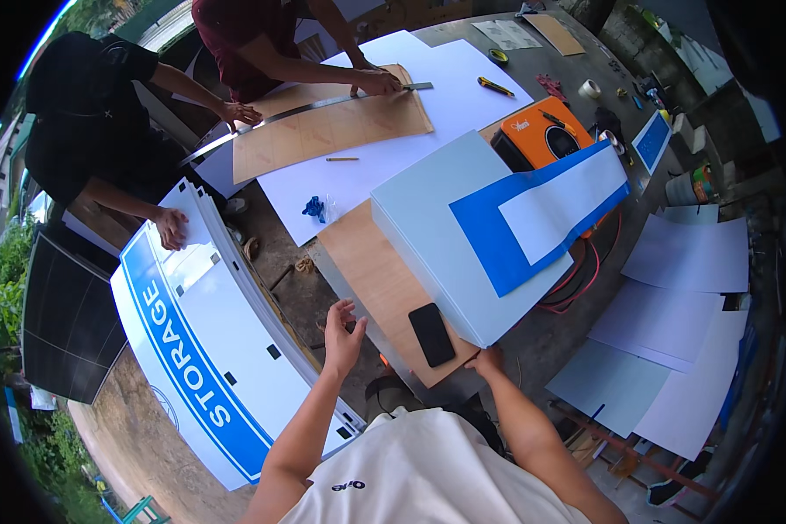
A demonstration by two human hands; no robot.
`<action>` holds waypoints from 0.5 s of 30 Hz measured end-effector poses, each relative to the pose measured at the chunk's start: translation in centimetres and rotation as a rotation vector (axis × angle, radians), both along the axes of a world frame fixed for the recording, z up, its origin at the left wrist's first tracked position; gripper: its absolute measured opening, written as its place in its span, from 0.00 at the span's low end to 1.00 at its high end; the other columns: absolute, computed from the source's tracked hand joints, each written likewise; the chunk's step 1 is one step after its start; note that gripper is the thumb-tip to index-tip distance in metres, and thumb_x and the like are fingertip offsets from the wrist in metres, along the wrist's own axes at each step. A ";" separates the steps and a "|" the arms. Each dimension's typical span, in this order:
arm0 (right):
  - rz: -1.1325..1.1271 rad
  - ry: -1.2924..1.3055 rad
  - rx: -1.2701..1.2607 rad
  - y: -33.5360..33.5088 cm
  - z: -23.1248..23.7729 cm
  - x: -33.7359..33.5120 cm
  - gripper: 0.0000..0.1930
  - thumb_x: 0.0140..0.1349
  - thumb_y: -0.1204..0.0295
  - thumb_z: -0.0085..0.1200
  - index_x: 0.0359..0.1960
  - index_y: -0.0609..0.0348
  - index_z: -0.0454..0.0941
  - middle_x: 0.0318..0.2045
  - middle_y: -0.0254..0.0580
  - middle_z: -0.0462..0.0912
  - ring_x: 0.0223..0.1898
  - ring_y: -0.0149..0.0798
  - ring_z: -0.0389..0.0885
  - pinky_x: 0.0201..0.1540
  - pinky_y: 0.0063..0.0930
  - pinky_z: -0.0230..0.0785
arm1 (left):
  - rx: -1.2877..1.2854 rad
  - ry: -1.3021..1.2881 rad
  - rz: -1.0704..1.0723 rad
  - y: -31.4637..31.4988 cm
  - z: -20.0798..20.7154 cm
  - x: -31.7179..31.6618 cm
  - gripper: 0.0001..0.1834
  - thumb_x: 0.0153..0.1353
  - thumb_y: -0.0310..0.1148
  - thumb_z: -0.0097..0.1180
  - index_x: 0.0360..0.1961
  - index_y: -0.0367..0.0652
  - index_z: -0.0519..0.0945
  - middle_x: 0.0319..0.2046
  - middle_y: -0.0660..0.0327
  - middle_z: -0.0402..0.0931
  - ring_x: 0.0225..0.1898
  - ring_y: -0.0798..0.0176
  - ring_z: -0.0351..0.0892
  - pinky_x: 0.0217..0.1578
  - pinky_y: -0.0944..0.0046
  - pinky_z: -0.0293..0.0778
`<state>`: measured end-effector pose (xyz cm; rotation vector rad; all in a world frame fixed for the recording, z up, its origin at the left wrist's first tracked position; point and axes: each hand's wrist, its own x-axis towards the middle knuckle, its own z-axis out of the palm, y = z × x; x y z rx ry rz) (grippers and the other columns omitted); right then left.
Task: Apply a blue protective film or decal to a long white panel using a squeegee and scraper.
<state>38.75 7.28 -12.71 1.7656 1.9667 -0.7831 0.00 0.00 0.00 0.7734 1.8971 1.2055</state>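
This is an outdoor sign-making workshop. A long concrete table [533, 65] is spread with white sheets [463, 96] and plywood [323, 131], where a co-worker holds a steel rule [306, 109] across the wood. Cutters, tape rolls [589, 88] and a pencil [341, 159] lie about, beside an orange machine [541, 131] with red cables. A white panel [463, 236] carries cut blue vinyl [533, 218]. A finished blue-and-white lettered sign [201, 349] leans against the table, more sheets [672, 332] lie on the ground, and greenery [0, 279] shows at the edge.

Single head view, looking steeply down, worktable [533, 349] near
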 end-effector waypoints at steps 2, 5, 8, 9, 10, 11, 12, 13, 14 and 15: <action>-0.042 0.007 0.041 -0.1 -0.1 0.0 0.42 0.32 0.58 0.79 0.54 0.55 0.74 0.53 0.55 0.76 0.54 0.55 0.76 0.55 0.45 0.72 | -0.012 -0.038 0.024 0.1 0.1 0.2 0.29 0.57 0.27 0.65 0.58 0.36 0.67 0.52 0.50 0.75 0.45 0.59 0.77 0.48 0.59 0.75; -0.025 -0.005 0.078 0.1 0.6 -0.7 0.41 0.32 0.60 0.80 0.53 0.56 0.74 0.51 0.56 0.77 0.52 0.56 0.77 0.55 0.44 0.73 | -0.006 0.002 0.002 0.2 0.4 0.0 0.26 0.61 0.25 0.62 0.59 0.38 0.67 0.53 0.53 0.73 0.43 0.67 0.76 0.46 0.64 0.75; -0.042 0.018 0.060 0.1 0.7 -0.5 0.42 0.32 0.61 0.80 0.53 0.57 0.74 0.50 0.56 0.78 0.51 0.56 0.78 0.54 0.43 0.73 | 0.002 -0.033 0.007 0.1 0.2 0.0 0.26 0.61 0.25 0.62 0.59 0.38 0.67 0.53 0.53 0.73 0.43 0.67 0.76 0.47 0.64 0.75; -0.034 0.022 0.055 0.1 0.9 -0.7 0.42 0.32 0.61 0.80 0.53 0.57 0.74 0.50 0.56 0.78 0.51 0.56 0.78 0.54 0.43 0.73 | -0.003 -0.029 0.016 0.1 0.3 -0.1 0.26 0.61 0.25 0.62 0.59 0.38 0.67 0.53 0.53 0.73 0.43 0.67 0.76 0.47 0.64 0.75; -0.046 0.024 0.045 0.2 1.2 -0.8 0.42 0.32 0.61 0.80 0.53 0.57 0.74 0.49 0.56 0.78 0.52 0.56 0.78 0.54 0.43 0.73 | -0.004 -0.029 0.027 0.2 0.4 -0.1 0.27 0.59 0.26 0.63 0.58 0.37 0.67 0.51 0.52 0.75 0.44 0.63 0.77 0.47 0.62 0.76; -0.058 0.026 0.035 0.2 1.4 -1.0 0.42 0.32 0.61 0.80 0.53 0.58 0.74 0.49 0.57 0.79 0.52 0.56 0.77 0.54 0.43 0.73 | -0.006 -0.028 0.039 0.1 0.5 -0.1 0.28 0.57 0.27 0.65 0.58 0.36 0.68 0.50 0.51 0.77 0.45 0.60 0.78 0.47 0.59 0.76; -0.053 0.028 0.031 0.3 1.3 -0.9 0.42 0.32 0.61 0.80 0.53 0.58 0.74 0.49 0.57 0.79 0.52 0.56 0.77 0.54 0.43 0.73 | 0.006 -0.041 0.047 0.2 0.4 0.0 0.28 0.57 0.27 0.65 0.58 0.36 0.68 0.50 0.51 0.76 0.44 0.60 0.78 0.46 0.59 0.76; -0.064 0.020 0.000 0.5 1.3 -0.8 0.43 0.31 0.61 0.80 0.53 0.58 0.74 0.48 0.57 0.79 0.52 0.56 0.77 0.54 0.43 0.73 | 0.002 -0.038 0.052 0.2 0.4 0.0 0.28 0.57 0.27 0.65 0.58 0.36 0.68 0.50 0.51 0.76 0.44 0.60 0.78 0.46 0.59 0.76; -0.076 0.012 -0.031 0.6 1.2 -0.6 0.43 0.31 0.61 0.80 0.54 0.58 0.73 0.48 0.57 0.79 0.52 0.56 0.77 0.54 0.43 0.73 | -0.002 -0.037 0.047 0.2 0.4 0.0 0.29 0.57 0.27 0.65 0.58 0.36 0.68 0.50 0.51 0.76 0.44 0.60 0.78 0.46 0.59 0.76; -0.075 0.013 -0.033 0.6 1.1 -0.4 0.43 0.31 0.61 0.80 0.54 0.58 0.73 0.48 0.57 0.79 0.52 0.56 0.77 0.54 0.43 0.73 | -0.005 -0.039 0.039 0.3 0.5 0.1 0.29 0.56 0.27 0.65 0.58 0.36 0.68 0.50 0.51 0.76 0.44 0.60 0.78 0.46 0.59 0.76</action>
